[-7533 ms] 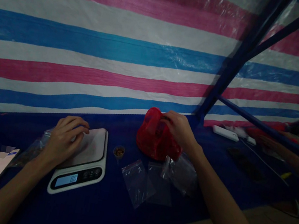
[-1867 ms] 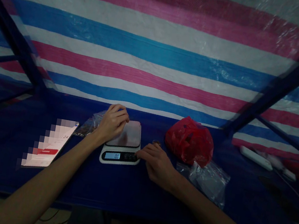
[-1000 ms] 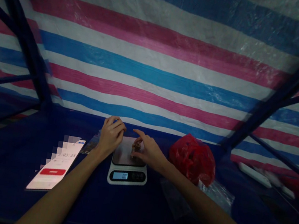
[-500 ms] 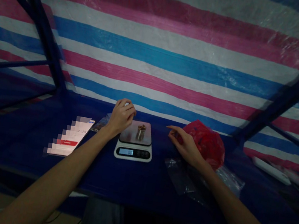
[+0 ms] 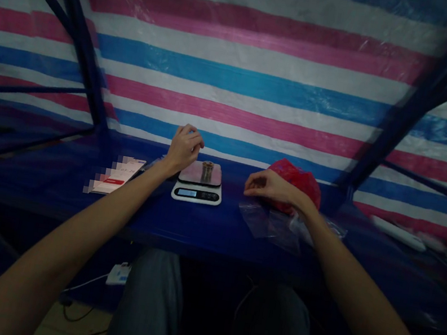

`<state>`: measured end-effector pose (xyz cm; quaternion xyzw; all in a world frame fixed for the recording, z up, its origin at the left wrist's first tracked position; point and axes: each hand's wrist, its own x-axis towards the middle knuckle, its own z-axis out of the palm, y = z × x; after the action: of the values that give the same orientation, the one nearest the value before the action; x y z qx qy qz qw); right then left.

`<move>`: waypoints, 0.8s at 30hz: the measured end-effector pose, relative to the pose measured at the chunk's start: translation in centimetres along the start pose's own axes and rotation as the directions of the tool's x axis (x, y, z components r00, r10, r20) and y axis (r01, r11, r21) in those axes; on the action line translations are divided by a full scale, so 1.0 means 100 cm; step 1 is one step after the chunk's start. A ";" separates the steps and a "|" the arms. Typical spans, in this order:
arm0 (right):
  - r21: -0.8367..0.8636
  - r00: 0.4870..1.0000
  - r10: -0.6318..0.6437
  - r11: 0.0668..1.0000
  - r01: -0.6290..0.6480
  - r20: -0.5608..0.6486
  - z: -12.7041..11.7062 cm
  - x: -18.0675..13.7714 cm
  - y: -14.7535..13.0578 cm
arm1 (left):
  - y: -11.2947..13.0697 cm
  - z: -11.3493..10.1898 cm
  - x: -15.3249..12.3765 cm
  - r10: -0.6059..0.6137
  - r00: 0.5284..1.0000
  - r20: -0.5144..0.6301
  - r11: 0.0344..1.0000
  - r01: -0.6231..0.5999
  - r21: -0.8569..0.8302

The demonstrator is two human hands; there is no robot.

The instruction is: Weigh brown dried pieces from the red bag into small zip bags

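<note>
A white kitchen scale [image 5: 197,193] stands on the blue table with a small cup [image 5: 207,171] of brownish bits on its platform. My left hand [image 5: 184,147] hovers at the scale's far left corner with fingers curled together; nothing shows in them. My right hand [image 5: 268,187] rests to the right of the scale, fingers curled loosely, in front of a red plastic bag [image 5: 303,180]. What the right hand holds, if anything, I cannot make out. Clear zip bags [image 5: 271,225] lie just below it.
A phone [image 5: 118,175] with a lit screen lies left of the scale. Blue frame poles [image 5: 82,61] rise on both sides before a striped tarp wall [image 5: 247,74]. My knees [image 5: 154,299] are under the table's front edge; a white adapter [image 5: 118,274] lies on the floor.
My right hand set the small cup on the scale platform, let go and drew back right toward the red bag. The view has pulled back and tilted down, showing my legs.
</note>
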<state>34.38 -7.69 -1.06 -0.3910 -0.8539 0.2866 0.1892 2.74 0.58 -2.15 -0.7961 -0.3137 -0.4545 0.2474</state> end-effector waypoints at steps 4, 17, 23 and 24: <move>0.051 0.983 0.044 0.997 -0.054 0.177 -0.010 -0.009 0.009 | -0.002 -0.001 0.000 -0.052 0.998 -0.020 0.999 0.052 0.001; -0.414 0.897 0.295 0.809 -0.417 -0.328 -0.065 -0.041 0.036 | 0.006 0.000 0.002 -0.014 1.000 0.005 0.998 0.014 -0.055; -0.447 0.937 0.176 0.842 -0.303 -0.303 -0.056 -0.028 0.072 | 0.010 -0.002 0.004 -0.057 0.998 -0.003 0.996 0.056 -0.072; -0.429 0.937 0.155 0.857 -0.285 -0.312 -0.049 -0.024 0.074 | 0.010 -0.003 0.004 -0.069 0.998 -0.005 0.995 0.068 -0.073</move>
<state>42.67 -3.95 -2.23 -0.5556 -0.8135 0.0372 0.1680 3.51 -0.18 -1.79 -0.7916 -0.3230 -0.4770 0.2035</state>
